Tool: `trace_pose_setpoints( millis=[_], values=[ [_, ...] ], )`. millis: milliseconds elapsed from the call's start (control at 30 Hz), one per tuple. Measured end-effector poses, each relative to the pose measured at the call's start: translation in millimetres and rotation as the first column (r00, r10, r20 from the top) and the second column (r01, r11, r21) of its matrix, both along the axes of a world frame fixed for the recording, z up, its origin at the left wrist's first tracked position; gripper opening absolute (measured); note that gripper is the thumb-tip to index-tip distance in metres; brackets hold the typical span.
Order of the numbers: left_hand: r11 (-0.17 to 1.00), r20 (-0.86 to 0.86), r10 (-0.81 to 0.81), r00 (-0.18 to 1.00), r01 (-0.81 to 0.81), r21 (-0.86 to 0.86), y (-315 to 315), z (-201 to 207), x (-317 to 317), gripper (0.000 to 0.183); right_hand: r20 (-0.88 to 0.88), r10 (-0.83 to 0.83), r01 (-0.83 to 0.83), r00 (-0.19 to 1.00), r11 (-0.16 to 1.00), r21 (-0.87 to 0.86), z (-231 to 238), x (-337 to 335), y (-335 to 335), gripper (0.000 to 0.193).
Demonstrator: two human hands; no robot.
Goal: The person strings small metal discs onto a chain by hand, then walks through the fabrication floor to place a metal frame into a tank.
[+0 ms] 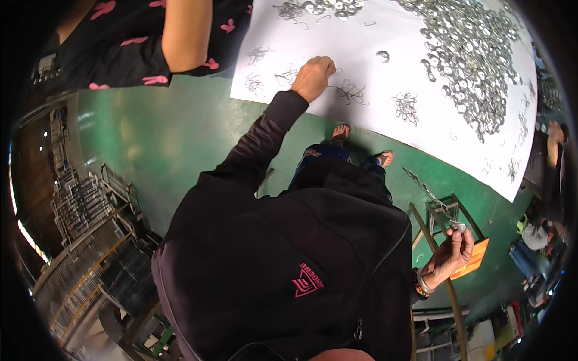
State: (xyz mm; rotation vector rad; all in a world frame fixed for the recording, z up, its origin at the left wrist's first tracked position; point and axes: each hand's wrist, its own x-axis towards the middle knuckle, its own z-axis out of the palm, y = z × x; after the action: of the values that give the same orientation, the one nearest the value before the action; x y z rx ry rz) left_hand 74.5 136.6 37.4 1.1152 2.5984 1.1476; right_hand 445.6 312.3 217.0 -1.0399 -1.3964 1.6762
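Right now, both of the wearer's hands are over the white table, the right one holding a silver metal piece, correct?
Not quite: the head view shows only the left hand over the white table; the right hand, holding the silver metal piece, is beyond its edge.

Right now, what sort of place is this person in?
Probably a workshop or factory: the white table bears a large heap of shiny metal pieces and piles of bent wires, with what look like metal racks at left.
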Motion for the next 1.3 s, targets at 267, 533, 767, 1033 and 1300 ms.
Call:
trace_pose_setpoints(
  millis=[267, 533, 767, 1033, 1300],
  values=[
    [0.817, -0.142, 0.548, 0.824, -0.564, -0.122, -117, -29, 4, 0.006, 0.029, 0.040, -0.041, 0.999, 0.999, 0.036, -5, 14, 9, 0.018],
    [0.772, -0.024, 0.633, 0.774, -0.633, -0.058, -139, -22, -60, 0.017, 0.029, 0.100, -0.102, 0.995, 0.993, 0.057, -3, 3, 16, 0.014],
    [0.927, -0.220, 0.311, 0.925, -0.346, -0.143, -72, -41, -89, 0.015, -0.054, 0.145, -0.144, 0.988, 0.989, 0.028, -5, -17, 7, 0.015],
    [0.949, -0.234, 0.288, 0.929, -0.309, -0.059, 59, -61, -136, 0.012, -0.058, 0.171, -0.172, 0.984, 0.985, -0.011, 6, -38, -17, 0.013],
    [0.997, -0.288, -0.057, 0.956, 0.039, -0.069, 74, -40, -114, 0.009, -0.011, 0.148, -0.148, 0.989, 0.982, -0.113, 2, -47, -14, 0.014]
  ],
)
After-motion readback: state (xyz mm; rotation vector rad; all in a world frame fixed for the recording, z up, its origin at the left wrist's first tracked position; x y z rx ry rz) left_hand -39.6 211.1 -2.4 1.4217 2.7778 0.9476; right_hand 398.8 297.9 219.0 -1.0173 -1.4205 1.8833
